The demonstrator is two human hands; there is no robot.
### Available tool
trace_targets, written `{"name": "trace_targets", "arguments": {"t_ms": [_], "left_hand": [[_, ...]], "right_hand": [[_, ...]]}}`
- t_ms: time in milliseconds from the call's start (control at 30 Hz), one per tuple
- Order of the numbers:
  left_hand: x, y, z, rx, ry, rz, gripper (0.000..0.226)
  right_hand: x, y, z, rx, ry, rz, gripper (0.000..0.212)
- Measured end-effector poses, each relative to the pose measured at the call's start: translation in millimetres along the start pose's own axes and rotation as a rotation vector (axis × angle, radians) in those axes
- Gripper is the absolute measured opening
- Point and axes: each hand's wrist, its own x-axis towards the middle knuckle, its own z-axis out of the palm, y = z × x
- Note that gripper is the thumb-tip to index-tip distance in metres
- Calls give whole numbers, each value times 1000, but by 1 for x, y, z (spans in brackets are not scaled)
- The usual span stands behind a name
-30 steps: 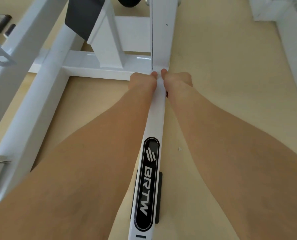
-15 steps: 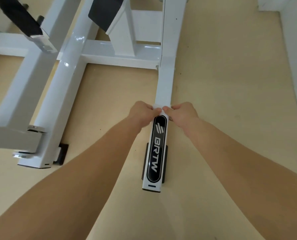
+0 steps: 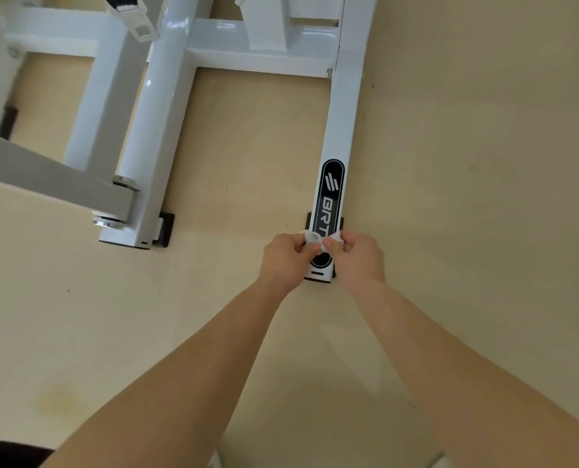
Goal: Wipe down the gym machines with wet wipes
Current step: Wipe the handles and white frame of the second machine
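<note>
Left hand (image 3: 286,258), right hand (image 3: 359,256) nearer, fingers (image 3: 331,244) round wipe (image 3: 312,236)

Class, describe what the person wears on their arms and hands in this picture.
Nothing visible. The left hand and right hand are ungloved, and no sleeves, watch, bracelets or rings show anywhere up to the frame's edge.

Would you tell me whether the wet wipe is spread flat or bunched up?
Bunched: the wet wipe shows only as small wads pinched in the left hand and right hand.

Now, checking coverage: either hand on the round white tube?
No: left hand and right hand pinch a white wipe on the logo bar.
</note>
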Motion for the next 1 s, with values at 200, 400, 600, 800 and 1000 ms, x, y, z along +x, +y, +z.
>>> {"name": "trace_targets", "arguments": {"t_ms": [200, 400, 600, 800, 1000], "left_hand": [[-45, -31, 23, -35, 132, -23, 22], [-7, -11, 15, -29, 126, 33, 26], [-23, -27, 18, -65, 124, 33, 23], [-35, -34, 15, -59, 108, 4, 22], [2, -5, 14, -122, 149, 14, 21]], "right_hand": [[-47, 25, 20, 12, 47, 28, 22], [-12, 4, 15, 31, 124, -10, 20], [-28, 17, 26, 88, 133, 22, 15], [-48, 28, 28, 97, 118, 18, 5], [-12, 2, 19, 161, 165, -11, 17]]}}
